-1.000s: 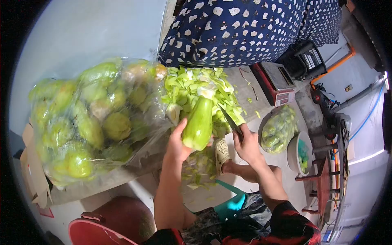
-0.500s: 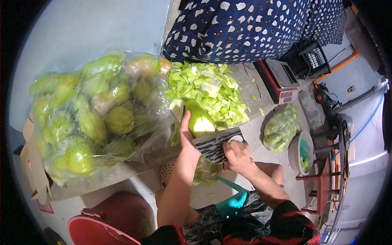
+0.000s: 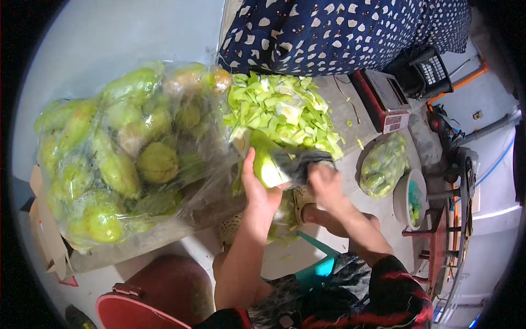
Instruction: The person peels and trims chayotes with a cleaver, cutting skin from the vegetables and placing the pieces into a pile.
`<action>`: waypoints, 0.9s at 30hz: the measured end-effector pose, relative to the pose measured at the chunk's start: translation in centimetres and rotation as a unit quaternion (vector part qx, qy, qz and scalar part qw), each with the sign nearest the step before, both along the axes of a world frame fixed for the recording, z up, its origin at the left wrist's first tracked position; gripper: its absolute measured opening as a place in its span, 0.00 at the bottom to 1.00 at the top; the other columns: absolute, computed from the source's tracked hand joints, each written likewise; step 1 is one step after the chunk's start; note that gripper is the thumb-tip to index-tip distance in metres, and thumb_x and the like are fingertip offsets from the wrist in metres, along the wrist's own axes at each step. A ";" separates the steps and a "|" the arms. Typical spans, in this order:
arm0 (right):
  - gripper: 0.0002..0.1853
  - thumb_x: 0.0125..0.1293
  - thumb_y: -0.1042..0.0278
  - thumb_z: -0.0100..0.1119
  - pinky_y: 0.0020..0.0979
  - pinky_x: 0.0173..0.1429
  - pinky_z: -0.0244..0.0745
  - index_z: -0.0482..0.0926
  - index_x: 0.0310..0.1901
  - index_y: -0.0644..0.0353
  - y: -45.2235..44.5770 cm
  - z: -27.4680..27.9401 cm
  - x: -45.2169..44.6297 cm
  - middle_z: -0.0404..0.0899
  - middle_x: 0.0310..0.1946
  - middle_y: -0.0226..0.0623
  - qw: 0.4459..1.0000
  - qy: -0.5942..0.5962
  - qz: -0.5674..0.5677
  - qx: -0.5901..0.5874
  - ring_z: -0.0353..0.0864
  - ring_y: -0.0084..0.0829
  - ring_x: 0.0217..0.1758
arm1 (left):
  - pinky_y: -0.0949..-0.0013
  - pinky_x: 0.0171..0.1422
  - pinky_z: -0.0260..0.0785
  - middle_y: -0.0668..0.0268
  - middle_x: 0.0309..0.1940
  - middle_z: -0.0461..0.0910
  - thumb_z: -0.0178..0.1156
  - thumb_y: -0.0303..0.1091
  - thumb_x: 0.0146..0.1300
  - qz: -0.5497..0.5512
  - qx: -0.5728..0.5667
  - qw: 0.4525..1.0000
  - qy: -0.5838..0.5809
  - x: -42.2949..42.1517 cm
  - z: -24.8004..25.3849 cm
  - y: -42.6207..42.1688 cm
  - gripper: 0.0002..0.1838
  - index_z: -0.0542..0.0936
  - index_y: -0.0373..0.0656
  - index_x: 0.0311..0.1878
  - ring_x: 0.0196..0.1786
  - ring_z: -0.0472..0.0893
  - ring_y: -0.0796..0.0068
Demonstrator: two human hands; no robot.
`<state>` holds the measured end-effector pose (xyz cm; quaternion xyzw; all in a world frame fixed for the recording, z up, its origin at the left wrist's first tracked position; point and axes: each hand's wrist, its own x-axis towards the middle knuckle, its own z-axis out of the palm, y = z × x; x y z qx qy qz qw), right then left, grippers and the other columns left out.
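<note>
My left hand [image 3: 258,189] is closed around a large green fruit [image 3: 264,159] that looks like a chayote. Its near end is peeled and pale. In my right hand [image 3: 326,186], the fingers are wrapped round the grip of a broad, dark-patterned knife [image 3: 301,164]. The blade is blurred by motion and lies against or just beside the fruit's peeled side; contact is hard to make out. Behind the fruit spreads a heap of green peelings [image 3: 287,107]. To the left, a clear plastic bag [image 3: 205,159] holds several more green fruits [image 3: 159,163].
A red scale [image 3: 378,101] and black crate [image 3: 430,74] stand at the back right. Nearer are a bag of green pieces [image 3: 383,167] and a white tub [image 3: 402,203]. A red bin [image 3: 159,296] is at lower left. Blue patterned cloth [image 3: 339,35] hangs at the back.
The knife has moved up along the fruit, its blade turning from broadside to a blurred, narrower angle. My right hand has risen slightly. The left hand keeps its hold; the view has shifted a little.
</note>
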<state>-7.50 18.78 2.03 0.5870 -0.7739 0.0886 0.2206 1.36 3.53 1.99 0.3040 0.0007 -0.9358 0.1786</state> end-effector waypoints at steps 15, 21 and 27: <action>0.13 0.44 0.75 0.61 0.35 0.17 0.65 0.71 0.34 0.60 -0.6 -0.5 -1.2 0.67 0.24 0.37 0.993 -0.090 0.080 -0.009 0.72 0.32 0.20 | 0.52 0.51 0.73 0.64 0.48 0.79 0.53 0.57 0.65 0.033 -0.017 0.999 0.037 -0.7 -2.1 -0.7 0.25 0.76 0.46 0.54 0.50 0.79 0.63; 0.13 0.43 0.77 0.62 0.35 0.17 0.66 0.71 0.32 0.65 -0.5 1.3 -0.1 0.67 0.21 0.37 0.985 -0.068 0.141 -0.073 0.71 0.31 0.18 | 0.55 0.58 0.72 0.65 0.52 0.78 0.53 0.52 0.68 -0.004 -0.023 0.995 0.101 -0.3 -2.6 -1.2 0.24 0.73 0.44 0.58 0.56 0.77 0.67; 0.16 0.43 0.74 0.63 0.37 0.19 0.68 0.72 0.37 0.61 -1.0 1.1 0.4 0.69 0.24 0.36 0.982 -0.075 0.158 -0.067 0.73 0.34 0.19 | 0.58 0.61 0.71 0.63 0.50 0.80 0.55 0.50 0.67 -0.028 -0.052 0.989 0.134 -0.2 -2.6 -0.8 0.24 0.74 0.43 0.58 0.54 0.79 0.66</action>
